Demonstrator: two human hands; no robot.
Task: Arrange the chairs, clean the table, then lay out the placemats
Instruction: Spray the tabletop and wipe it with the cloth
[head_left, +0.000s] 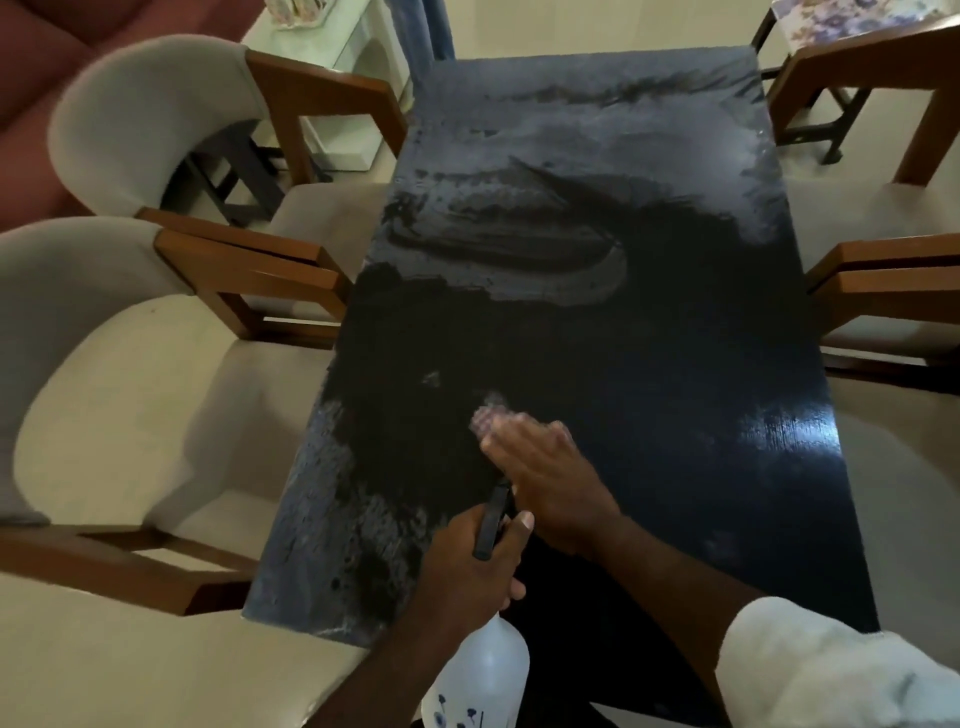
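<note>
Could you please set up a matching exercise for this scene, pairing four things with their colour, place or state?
Things:
1. spray bottle
2. table
3. nearest chair on the left
4. right hand

Descriptions:
A. dark top, streaked with wet smears
B. pale upholstery, brown wooden arms
C. gripped by the left hand
D. fingers straight, laid flat on the tabletop

Pairs: 1-C, 2-A, 3-B, 4-D

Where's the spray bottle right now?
Head view, bottom centre: the spray bottle is gripped in the left hand over the near edge of the table, just left of the flat right hand.
</note>
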